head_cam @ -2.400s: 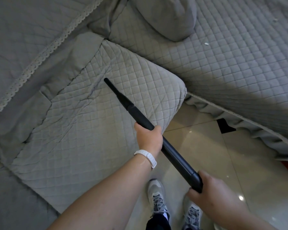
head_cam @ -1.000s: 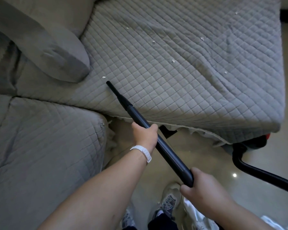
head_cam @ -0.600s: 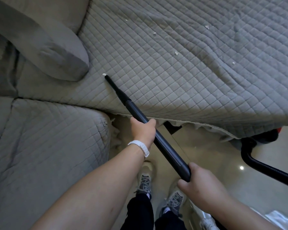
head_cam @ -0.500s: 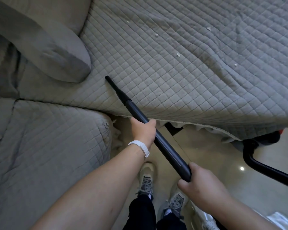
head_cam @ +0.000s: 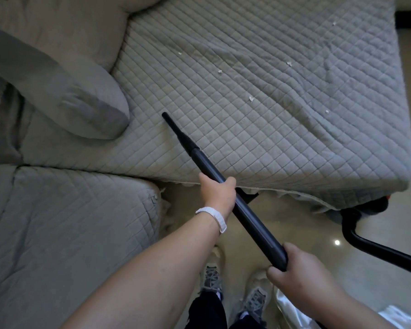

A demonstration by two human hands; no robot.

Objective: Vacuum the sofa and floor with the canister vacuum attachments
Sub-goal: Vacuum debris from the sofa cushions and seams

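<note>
Two hands share one long black wand point(head_cam: 235, 207). Nearest, the right hand point(head_cam: 301, 274) is wrapped shut around the wand's butt end, just above the person's shoes and the glossy floor point(head_cam: 294, 224); further up, the left hand point(head_cam: 217, 194), a white band on its wrist, is closed round the middle of the tube. That spread grip looks right: a rigid, smooth, probably light tube steers best with one hand far back and one forward to aim. Beyond, the narrow crevice nozzle point(head_cam: 176, 130) rests on or just over the quilted sofa seat point(head_cam: 294, 138), near a cushion point(head_cam: 81, 103). White crumbs point(head_cam: 251, 99) lie further across the soft cover, which may bunch under suction.
</note>
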